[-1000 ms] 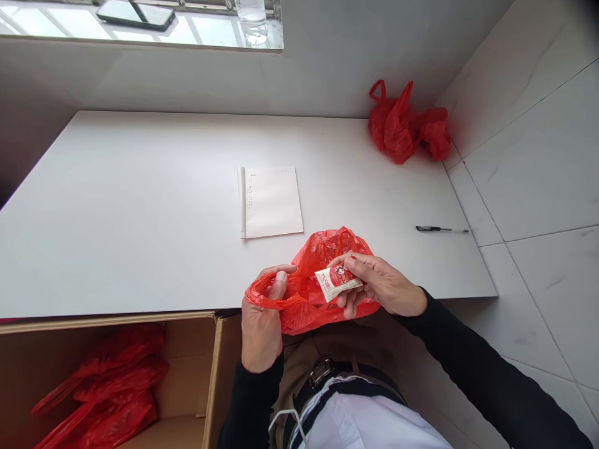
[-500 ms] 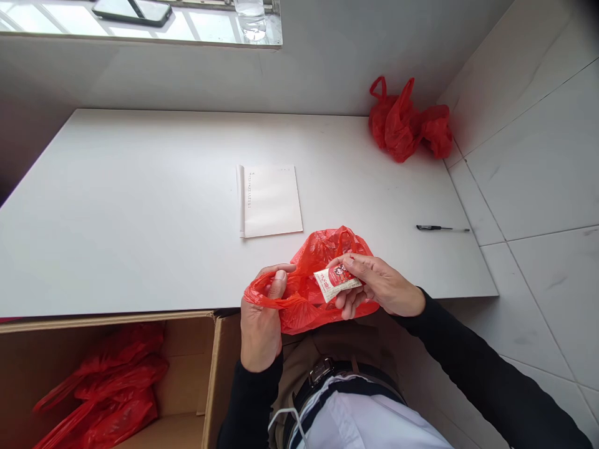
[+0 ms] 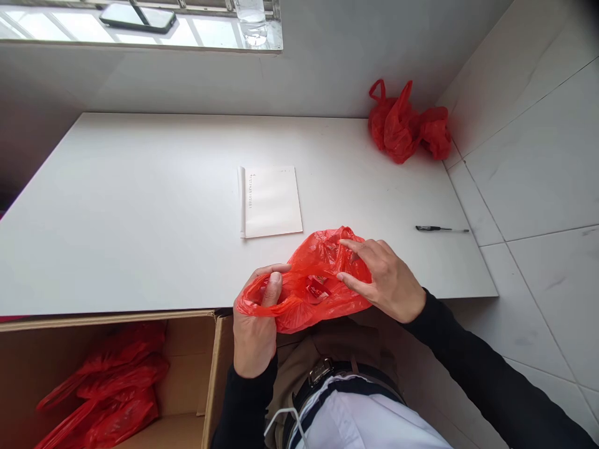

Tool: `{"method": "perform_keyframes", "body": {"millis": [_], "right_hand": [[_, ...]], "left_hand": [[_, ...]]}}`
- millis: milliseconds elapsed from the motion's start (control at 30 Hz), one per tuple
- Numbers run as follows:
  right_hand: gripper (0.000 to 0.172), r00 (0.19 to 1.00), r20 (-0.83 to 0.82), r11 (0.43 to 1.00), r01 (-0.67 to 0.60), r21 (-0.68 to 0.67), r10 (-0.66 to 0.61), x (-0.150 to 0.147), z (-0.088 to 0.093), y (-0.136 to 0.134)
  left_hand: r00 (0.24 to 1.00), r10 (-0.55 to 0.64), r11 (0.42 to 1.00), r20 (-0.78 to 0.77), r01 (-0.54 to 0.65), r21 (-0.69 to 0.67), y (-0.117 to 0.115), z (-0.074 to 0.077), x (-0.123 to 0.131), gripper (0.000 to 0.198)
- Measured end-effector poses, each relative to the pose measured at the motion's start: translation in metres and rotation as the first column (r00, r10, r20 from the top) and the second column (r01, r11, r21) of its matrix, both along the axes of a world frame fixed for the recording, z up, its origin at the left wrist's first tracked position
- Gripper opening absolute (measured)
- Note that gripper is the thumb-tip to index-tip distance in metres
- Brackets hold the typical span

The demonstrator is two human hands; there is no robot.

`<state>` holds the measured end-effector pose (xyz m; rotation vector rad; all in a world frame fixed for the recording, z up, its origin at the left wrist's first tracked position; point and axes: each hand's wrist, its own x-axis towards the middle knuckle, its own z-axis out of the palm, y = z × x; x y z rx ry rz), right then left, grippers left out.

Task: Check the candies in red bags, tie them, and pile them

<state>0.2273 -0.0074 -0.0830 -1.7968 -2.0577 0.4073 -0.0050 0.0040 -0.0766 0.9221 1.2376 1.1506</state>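
A red plastic bag (image 3: 309, 265) lies at the near edge of the white table (image 3: 140, 206). My left hand (image 3: 255, 327) pinches the bag's left rim, thumb on top. My right hand (image 3: 386, 280) grips the bag's right rim, its fingers curled over the edge. Inside the mouth of the bag lies a small red and white sachet (image 3: 316, 290), partly hidden by the plastic.
A folded white sheet (image 3: 271, 201) lies mid-table. A black pen (image 3: 440, 229) rests near the right edge, and a knotted red bag (image 3: 405, 125) sits at the far right corner. A cardboard box (image 3: 187, 368) with several red bags (image 3: 107, 390) stands lower left. A phone (image 3: 138, 17) and a glass (image 3: 251, 19) sit on the sill.
The sachet left my right hand and now lies inside the bag. My right hand moved onto the bag's right rim, and the mouth of the bag is pulled wider.
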Motion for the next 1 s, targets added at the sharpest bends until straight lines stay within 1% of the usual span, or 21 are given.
{"method": "perform_keyframes", "body": {"millis": [67, 100, 133, 200, 267, 300, 367, 400, 433, 467, 533, 567, 600, 667, 700, 767, 800, 833, 900, 933, 1000], "right_hand": [[0.062, 0.980, 0.193, 0.998, -0.049, 0.035, 0.041, 0.005, -0.005, 0.001], [0.058, 0.971, 0.236, 0.998, -0.056, 0.023, 0.049, 0.007, -0.006, 0.002], [0.050, 0.970, 0.237, 0.999, -0.052, 0.010, 0.048, 0.009, -0.008, 0.002], [0.028, 0.988, 0.149, 0.999, -0.035, 0.010, 0.033, 0.013, -0.008, 0.004], [0.024, 0.998, 0.060, 0.997, 0.024, 0.070, -0.028, 0.017, -0.007, 0.006], [0.029, 0.996, 0.049, 0.991, 0.068, 0.111, -0.073, 0.019, -0.007, 0.007], [0.056, 0.984, 0.064, 0.975, 0.152, 0.163, -0.164, 0.023, -0.005, 0.011], [0.067, 0.980, 0.056, 0.972, 0.181, 0.151, -0.192, 0.025, -0.004, 0.012], [0.069, 0.980, 0.023, 0.975, 0.194, 0.106, -0.198, 0.027, -0.002, 0.014], [0.061, 0.981, -0.034, 0.981, 0.190, 0.044, -0.189, 0.029, 0.001, 0.015], [0.034, 0.968, -0.176, 0.983, 0.177, -0.037, -0.181, 0.032, 0.009, 0.016], [0.026, 0.953, -0.236, 0.982, 0.185, -0.038, -0.188, 0.033, 0.013, 0.016], [0.024, 0.939, -0.280, 0.979, 0.202, -0.016, -0.198, 0.034, 0.017, 0.016], [0.031, 0.934, -0.300, 0.975, 0.216, 0.044, -0.194, 0.034, 0.020, 0.016], [0.044, 0.945, -0.278, 0.980, 0.193, 0.051, -0.172, 0.032, 0.020, 0.017], [0.072, 0.973, -0.201, 0.994, 0.110, -0.007, -0.110, 0.027, 0.015, 0.020], [0.075, 0.982, -0.173, 0.995, 0.070, -0.065, -0.081, 0.025, 0.011, 0.022], [0.068, 0.984, -0.166, 0.992, 0.046, -0.119, -0.065, 0.022, 0.009, 0.024], [0.045, 0.971, -0.220, 0.985, 0.054, -0.163, -0.089, 0.020, 0.008, 0.029], [0.037, 0.953, -0.277, 0.986, 0.079, -0.149, -0.118, 0.020, 0.010, 0.031], [0.033, 0.890, -0.417, 0.983, 0.169, -0.074, -0.184, 0.023, 0.018, 0.033]], "left_hand": [[0.999, 0.008, 1.000, -0.045, -0.007, 0.021, -0.001, 0.003, 0.000, 0.026], [0.998, 0.014, 1.000, -0.065, -0.012, 0.027, -0.002, 0.005, 0.001, 0.028], [0.996, 0.022, 0.999, -0.081, -0.019, 0.033, -0.003, 0.006, 0.001, 0.029], [0.994, 0.039, 0.998, -0.101, -0.034, 0.052, -0.004, 0.010, 0.002, 0.030], [0.993, 0.059, 0.995, -0.098, -0.051, 0.081, -0.006, 0.012, 0.002, 0.028], [0.995, 0.058, 0.994, -0.082, -0.050, 0.096, -0.007, 0.012, 0.001, 0.026], [0.999, 0.033, 0.992, -0.034, -0.028, 0.123, -0.008, 0.012, -0.002, 0.021], [1.000, 0.013, 0.990, -0.015, -0.011, 0.139, -0.009, 0.012, -0.003, 0.019], [1.000, -0.008, 0.988, -0.008, 0.010, 0.155, -0.010, 0.012, -0.005, 0.018], [1.000, -0.026, 0.985, -0.014, 0.028, 0.170, -0.010, 0.011, -0.006, 0.017], [0.999, -0.040, 0.981, -0.037, 0.046, 0.188, -0.010, 0.012, -0.006, 0.018], [0.999, -0.032, 0.981, -0.044, 0.040, 0.190, -0.010, 0.012, -0.006, 0.018], [0.999, -0.016, 0.982, -0.047, 0.025, 0.189, -0.010, 0.013, -0.005, 0.019], [0.999, 0.015, 0.984, -0.046, -0.007, 0.181, -0.010, 0.014, -0.004, 0.021], [0.999, 0.023, 0.985, -0.047, -0.014, 0.175, -0.009, 0.015, -0.003, 0.022], [0.999, 0.021, 0.988, -0.050, -0.013, 0.157, -0.009, 0.015, -0.002, 0.025], [0.999, 0.019, 0.990, -0.051, -0.012, 0.144, -0.008, 0.015, -0.002, 0.027], [0.999, 0.019, 0.991, -0.051, -0.012, 0.130, -0.008, 0.014, -0.002, 0.028], [0.998, 0.027, 0.993, -0.054, -0.021, 0.112, -0.007, 0.012, -0.003, 0.029], [0.998, 0.033, 0.994, -0.054, -0.026, 0.111, -0.007, 0.011, -0.004, 0.030], [0.998, 0.042, 0.992, -0.056, -0.035, 0.123, -0.006, 0.009, -0.005, 0.030]]}}
